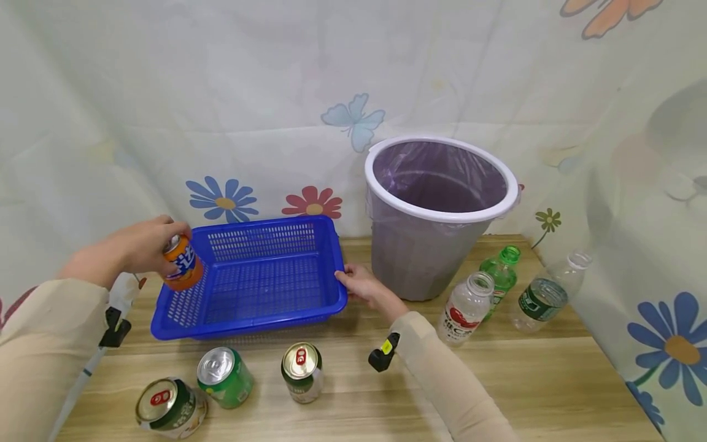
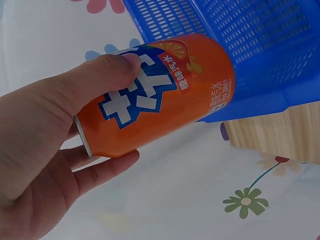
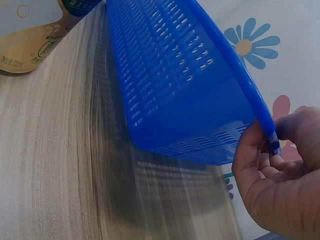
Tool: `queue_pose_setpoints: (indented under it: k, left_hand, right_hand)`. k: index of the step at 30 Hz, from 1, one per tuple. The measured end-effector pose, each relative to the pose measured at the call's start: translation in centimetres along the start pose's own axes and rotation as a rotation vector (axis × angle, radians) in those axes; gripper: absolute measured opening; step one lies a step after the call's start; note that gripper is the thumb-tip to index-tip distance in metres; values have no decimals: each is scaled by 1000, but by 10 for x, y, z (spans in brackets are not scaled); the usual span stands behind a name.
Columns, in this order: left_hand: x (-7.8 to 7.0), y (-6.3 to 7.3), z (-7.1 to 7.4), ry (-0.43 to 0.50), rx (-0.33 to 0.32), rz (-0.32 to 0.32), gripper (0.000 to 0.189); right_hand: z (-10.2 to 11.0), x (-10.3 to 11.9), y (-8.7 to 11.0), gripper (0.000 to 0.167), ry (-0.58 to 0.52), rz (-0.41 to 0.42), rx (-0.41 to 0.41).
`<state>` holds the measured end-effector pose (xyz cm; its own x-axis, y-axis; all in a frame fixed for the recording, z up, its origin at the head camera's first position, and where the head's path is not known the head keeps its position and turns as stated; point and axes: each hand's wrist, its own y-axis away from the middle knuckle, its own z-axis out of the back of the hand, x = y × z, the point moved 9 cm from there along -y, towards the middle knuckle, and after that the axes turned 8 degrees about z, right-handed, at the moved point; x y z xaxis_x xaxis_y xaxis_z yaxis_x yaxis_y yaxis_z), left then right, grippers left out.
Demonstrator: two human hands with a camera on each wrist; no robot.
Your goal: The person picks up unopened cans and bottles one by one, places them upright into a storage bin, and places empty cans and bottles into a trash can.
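An orange soda can (image 1: 184,265) is gripped in my left hand (image 1: 145,245), above the left end of a blue plastic basket (image 1: 265,282). In the left wrist view the thumb lies along the label of the can (image 2: 165,95), with fingers on its other side. My right hand (image 1: 364,285) pinches the right rim of the basket. The right wrist view shows thumb and fingers of that hand (image 3: 280,175) on either side of the rim, and the basket wall (image 3: 190,100) standing tilted over the wooden table.
Cans stand in front: a green one (image 1: 225,377) between two dark green-topped ones (image 1: 171,408) (image 1: 302,372). A lined grey bin (image 1: 425,252) is at the back right. Beside it stand a clear bottle (image 1: 466,307), a green bottle (image 1: 499,273) and another clear bottle (image 1: 547,294).
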<state>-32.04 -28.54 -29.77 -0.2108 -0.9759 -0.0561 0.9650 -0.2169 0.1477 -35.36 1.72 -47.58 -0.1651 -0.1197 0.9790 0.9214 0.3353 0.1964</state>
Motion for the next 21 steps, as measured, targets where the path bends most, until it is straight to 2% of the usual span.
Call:
queue_pose_setpoints:
  k: [8, 12, 21]
  left_hand:
    - [-4, -13, -7, -42, 10, 9, 55]
    - [-5, -17, -14, -30, 18, 2, 56]
    - [-8, -27, -31, -29, 8, -13, 52]
  right_hand:
    - [0, 1, 2, 23, 9, 11, -7]
    - [-1, 0, 2, 20, 9, 13, -3]
    - [0, 2, 3, 25, 11, -1, 5]
